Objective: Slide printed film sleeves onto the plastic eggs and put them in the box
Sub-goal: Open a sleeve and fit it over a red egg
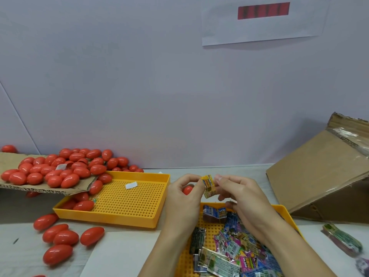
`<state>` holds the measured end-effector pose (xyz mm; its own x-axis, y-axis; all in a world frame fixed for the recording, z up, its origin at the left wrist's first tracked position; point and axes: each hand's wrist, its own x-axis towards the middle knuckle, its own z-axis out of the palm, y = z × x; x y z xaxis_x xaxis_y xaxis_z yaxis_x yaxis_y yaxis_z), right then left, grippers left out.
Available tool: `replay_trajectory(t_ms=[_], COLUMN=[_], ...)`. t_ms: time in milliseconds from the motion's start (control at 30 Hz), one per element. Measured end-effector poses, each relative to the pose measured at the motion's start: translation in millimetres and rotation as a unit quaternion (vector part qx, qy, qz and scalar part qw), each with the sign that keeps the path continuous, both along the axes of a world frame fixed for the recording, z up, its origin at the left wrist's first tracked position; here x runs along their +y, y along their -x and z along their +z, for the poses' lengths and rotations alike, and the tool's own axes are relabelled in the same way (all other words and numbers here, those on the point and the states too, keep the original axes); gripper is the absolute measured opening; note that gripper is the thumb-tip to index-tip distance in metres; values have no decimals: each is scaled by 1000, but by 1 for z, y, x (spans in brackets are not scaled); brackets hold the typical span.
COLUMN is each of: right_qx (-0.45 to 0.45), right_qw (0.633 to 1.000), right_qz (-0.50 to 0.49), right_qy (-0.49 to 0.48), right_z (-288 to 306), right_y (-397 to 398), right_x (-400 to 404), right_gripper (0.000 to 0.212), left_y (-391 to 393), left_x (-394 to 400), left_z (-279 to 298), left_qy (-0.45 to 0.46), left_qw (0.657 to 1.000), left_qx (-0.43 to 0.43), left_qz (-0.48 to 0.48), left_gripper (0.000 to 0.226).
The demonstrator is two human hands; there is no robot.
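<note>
1. At the left of the frame a heap of red plastic eggs (60, 168) lies on a cardboard flap (12, 162) and spills into a yellow perforated tray (129, 204); more loose eggs (60, 236) lie on the table at lower left, some close to the bottom edge of the frame.
2. At centre, the left hand (182, 196) is curled around one red egg (187, 189), of which only a small part shows between the fingers, while its thumb and forefinger also pinch one side of a yellow printed sleeve (208, 185).
3. The right hand (239, 196) pinches the sleeve's other side, so both hands are clamped on the film, which is held above the table.
4. The step in hand seems to be opening the sleeve. It would go best if the two pinches rub the flat film into a round mouth, then the egg's narrow end is fed in squarely so the thin film does not wrinkle or tear.
5. Below the hands, a second yellow tray (285, 209) holds the stock of mixed sleeves (229, 254); its near rim sits just under the wrists, so a low elbow could scatter them.
6. At right stands the tilted cardboard box (319, 176), its opening not visible. Bare table between hands and box leaves free room for the drop.
</note>
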<state>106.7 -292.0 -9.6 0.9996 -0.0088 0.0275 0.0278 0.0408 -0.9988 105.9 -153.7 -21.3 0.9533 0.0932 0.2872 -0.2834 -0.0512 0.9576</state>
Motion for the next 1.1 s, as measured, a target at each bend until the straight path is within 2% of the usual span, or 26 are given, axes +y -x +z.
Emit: replay_trajectory(t_ms=[433, 533, 633, 700, 800, 933, 1100], right_qx=[64, 57, 39, 21, -4, -32, -74], right_qw=[998, 997, 998, 999, 999, 991, 985], right_qz=[12, 43, 58, 35, -30, -123, -155], right_qy=[7, -4, -9, -2, -9, -31, 2], right_z=[2, 2, 1, -1, -4, -6, -9], right_y=[1, 2, 2, 1, -2, -7, -9], right_x=[-3, -5, -5, -5, -5, -6, -6], right_gripper=[40, 37, 22, 16, 15, 10, 9], left_y=[2, 1, 2, 1, 2, -1, -1], left_x=[-2, -1, -1, -1, 1, -1, -5], left_z=[0, 1, 1, 1, -1, -3, -8], left_qy=[-10, -11, -7, -14, -16, 83, -1], left_qw=[1000, 1000, 1000, 1000, 1000, 988, 991], left_qx=[-10, -16, -14, -13, 11, 111, 105], left_qz=[-14, -14, -15, -12, -9, -67, -82], left_gripper=[19, 20, 22, 20, 4, 27, 21])
